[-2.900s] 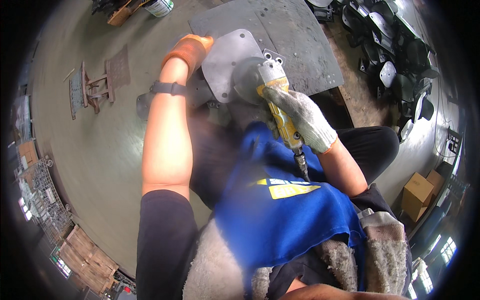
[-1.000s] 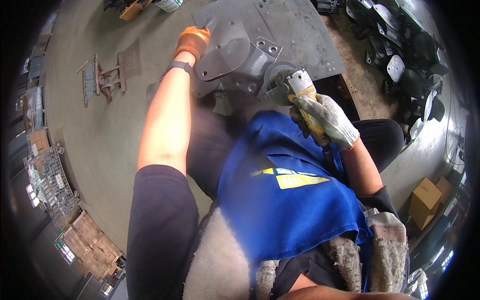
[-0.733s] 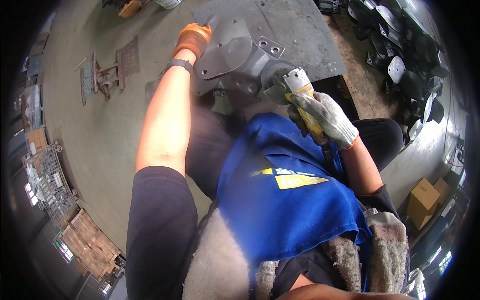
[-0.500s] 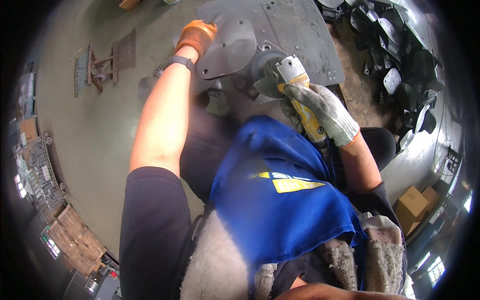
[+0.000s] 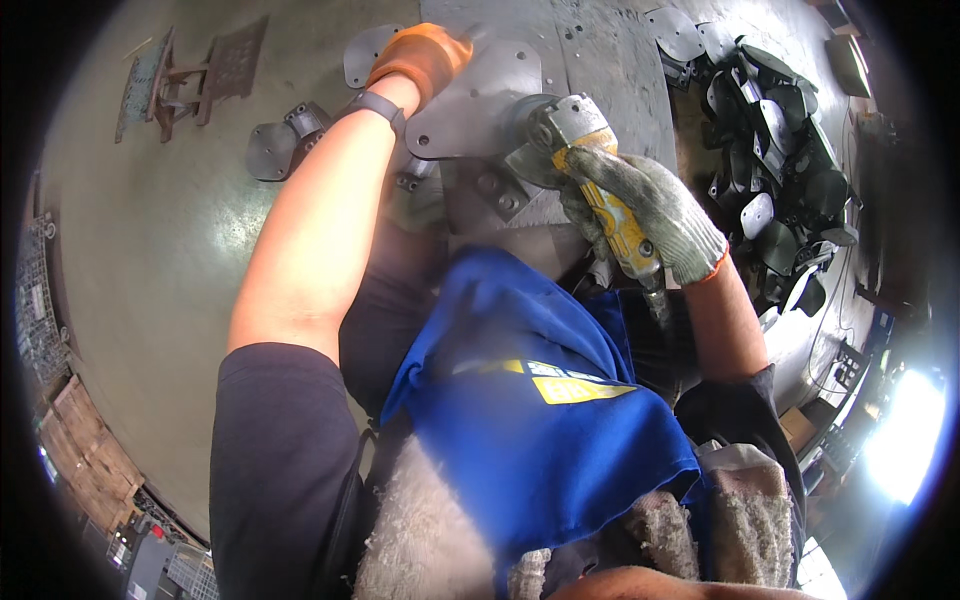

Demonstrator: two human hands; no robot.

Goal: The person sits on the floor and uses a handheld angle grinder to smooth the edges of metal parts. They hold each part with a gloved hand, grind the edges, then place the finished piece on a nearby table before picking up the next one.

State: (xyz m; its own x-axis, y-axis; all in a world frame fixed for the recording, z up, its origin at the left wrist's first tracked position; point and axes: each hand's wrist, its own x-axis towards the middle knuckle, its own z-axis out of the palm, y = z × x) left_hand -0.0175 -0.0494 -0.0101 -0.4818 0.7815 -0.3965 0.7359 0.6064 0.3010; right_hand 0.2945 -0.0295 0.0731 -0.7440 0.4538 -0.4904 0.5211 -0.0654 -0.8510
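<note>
My left hand (image 5: 422,62), in an orange glove, is closed on the far left edge of a flat grey metal plate (image 5: 476,98) with rounded corners and holes. In my right hand (image 5: 652,205), gloved in grey-white knit, is a yellow angle grinder (image 5: 618,228) with a silver head. The grinder's round disc (image 5: 522,120) lies against the plate's right edge; I cannot tell whether it is spinning. Under the plate is a dark, worn work surface (image 5: 610,60). A dark metal block with holes (image 5: 498,190) shows just below the plate.
Dark metal brackets and plates (image 5: 775,150) lie heaped at the right. Loose metal parts (image 5: 272,150) sit left of the work surface. A rusty metal frame (image 5: 180,85) stands on the floor at far left. A blue apron (image 5: 540,430) covers my lap.
The plate has shifted right with my left hand, so its edge now meets the grinder's disc. The whole view has also moved slightly. Both hands keep their holds.
</note>
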